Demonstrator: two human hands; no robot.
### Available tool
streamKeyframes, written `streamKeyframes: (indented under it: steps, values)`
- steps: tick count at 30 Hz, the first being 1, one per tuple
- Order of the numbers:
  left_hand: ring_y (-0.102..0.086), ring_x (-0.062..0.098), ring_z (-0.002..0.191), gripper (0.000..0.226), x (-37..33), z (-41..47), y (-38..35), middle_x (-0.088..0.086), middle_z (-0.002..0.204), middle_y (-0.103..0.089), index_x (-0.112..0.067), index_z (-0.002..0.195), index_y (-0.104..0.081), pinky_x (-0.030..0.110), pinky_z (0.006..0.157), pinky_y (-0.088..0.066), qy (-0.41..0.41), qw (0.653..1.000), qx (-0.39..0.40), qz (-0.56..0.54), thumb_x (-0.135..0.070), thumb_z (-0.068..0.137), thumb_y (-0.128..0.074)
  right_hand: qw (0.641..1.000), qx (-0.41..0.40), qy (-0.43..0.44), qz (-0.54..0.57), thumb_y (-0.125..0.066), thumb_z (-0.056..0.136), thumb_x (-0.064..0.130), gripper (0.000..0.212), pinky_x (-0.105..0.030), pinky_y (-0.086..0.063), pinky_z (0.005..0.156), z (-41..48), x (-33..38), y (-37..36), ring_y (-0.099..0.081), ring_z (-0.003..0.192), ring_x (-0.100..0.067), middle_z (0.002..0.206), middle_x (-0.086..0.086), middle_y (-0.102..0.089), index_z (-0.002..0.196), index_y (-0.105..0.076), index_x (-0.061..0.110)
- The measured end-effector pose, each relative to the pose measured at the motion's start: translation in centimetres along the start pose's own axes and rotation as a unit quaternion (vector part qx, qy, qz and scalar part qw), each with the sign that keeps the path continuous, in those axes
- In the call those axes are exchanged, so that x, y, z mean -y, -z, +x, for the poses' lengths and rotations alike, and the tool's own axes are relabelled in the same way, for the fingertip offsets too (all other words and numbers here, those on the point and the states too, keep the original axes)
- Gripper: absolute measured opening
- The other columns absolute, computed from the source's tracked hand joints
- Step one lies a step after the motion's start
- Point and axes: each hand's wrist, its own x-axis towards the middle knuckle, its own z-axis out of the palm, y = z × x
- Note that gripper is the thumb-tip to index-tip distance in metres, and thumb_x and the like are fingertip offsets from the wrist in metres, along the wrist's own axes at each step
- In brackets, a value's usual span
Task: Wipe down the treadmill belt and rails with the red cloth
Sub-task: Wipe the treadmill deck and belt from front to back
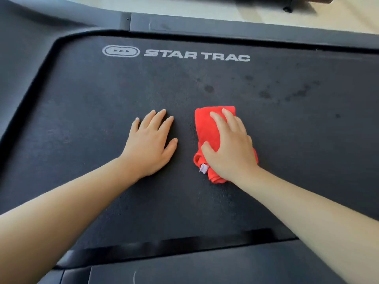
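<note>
Red cloth, folded with its long axis pointing away from the person, is pressed onto the treadmill belt by the flat, uncurled right hand. Dark spots are seen beyond it, to the right. The left hand is laid flat alongside.

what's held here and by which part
Nothing gripped: right hand presses flat on the middle of the cloth; left hand lies flat on the belt.

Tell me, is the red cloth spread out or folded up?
Folded up: the red cloth is a compact pad under the right hand, bunched near the wrist.
</note>
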Motion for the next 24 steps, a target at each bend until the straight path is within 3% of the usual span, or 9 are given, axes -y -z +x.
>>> streamKeyframes:
  steps: [4,11,18,24]
  values:
    - [-0.012,0.025,0.144,0.062,-0.5,-1.7,0.2,0.004,0.156,-0.018,-0.016,0.146,-0.027,0.048,0.115,-0.011,-0.019,1.0,0.002,-0.007,-0.048,0.092,-0.026,1.0,0.007,0.003,0.001,-0.055,0.08,0.036,0.067,-0.047,-0.028,0.105,-1.4,-0.1,0.2,-0.014,0.141,-0.018,0.155,-0.001,-0.021,0.142,-0.033,0.025]
    - [-0.012,0.019,0.144,0.067,-0.9,-1.9,0.8,-0.002,0.156,-0.018,-0.022,0.146,-0.027,0.042,0.116,-0.009,-0.001,1.0,0.009,-0.01,-0.052,0.085,-0.024,0.999,0.04,0.008,-0.023,-0.055,0.081,0.04,0.067,-0.048,-0.028,0.106,6.2,1.4,-0.6,-0.015,0.14,-0.024,0.153,-0.004,-0.022,0.142,-0.031,0.022]
    - [-0.02,0.019,0.142,0.059,-1.7,-0.1,1.4,0.0,0.155,-0.022,-0.018,0.146,-0.026,0.039,0.114,-0.02,0.033,0.998,0.027,0.036,-0.044,0.094,-0.035,0.992,0.069,0.103,0.009,-0.055,0.08,0.036,0.067,-0.047,-0.029,0.103,4.7,-2.0,0.5,-0.017,0.14,-0.024,0.152,-0.003,-0.023,0.141,-0.033,0.023]
    - [-0.016,0.019,0.142,0.06,-3.6,3.3,0.6,0.0,0.155,-0.02,-0.018,0.147,-0.024,0.048,0.113,-0.017,0.095,0.995,0.012,0.031,-0.045,0.094,-0.035,0.995,0.054,0.083,0.021,-0.056,0.08,0.039,0.067,-0.045,-0.025,0.106,6.4,-2.8,0.5,-0.016,0.14,-0.023,0.153,-0.003,-0.022,0.142,-0.033,0.024]
